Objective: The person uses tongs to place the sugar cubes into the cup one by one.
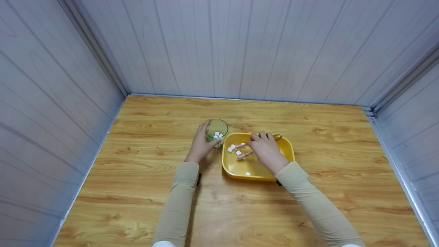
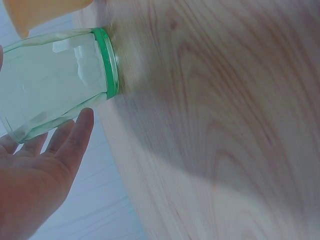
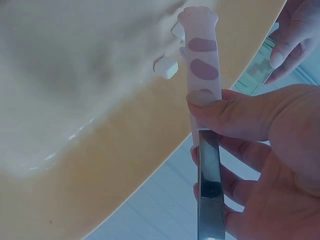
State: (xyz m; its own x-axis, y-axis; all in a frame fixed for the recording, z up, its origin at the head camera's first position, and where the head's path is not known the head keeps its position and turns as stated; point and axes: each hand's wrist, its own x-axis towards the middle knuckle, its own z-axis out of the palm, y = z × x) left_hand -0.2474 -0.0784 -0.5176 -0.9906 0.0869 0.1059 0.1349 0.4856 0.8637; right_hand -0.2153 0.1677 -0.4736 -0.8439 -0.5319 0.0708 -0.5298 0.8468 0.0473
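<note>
A clear greenish glass point(image 1: 217, 126) stands upright on the table with several white cubes point(image 1: 217, 134) inside. My left hand point(image 1: 201, 145) holds it round the side, thumb on the near right and fingers on the far left. The glass has a bright green band point(image 2: 106, 62) at its base. Over a yellow basin point(image 1: 236, 171), my right hand point(image 1: 269, 152) grips metal tongs point(image 3: 210, 185) with pink paw-shaped tips point(image 3: 202, 55). Those tips point left, low inside the basin, spread apart near a white cube point(image 1: 238, 153). More white cubes point(image 1: 230, 150) lie at the basin's left end.
One white cube point(image 1: 247, 174) sits by the basin's near wall. The basin stands just right of the glass on a wood-grain table point(image 1: 144, 154). Pale panel walls point(image 1: 226, 51) enclose the table at the back and both sides.
</note>
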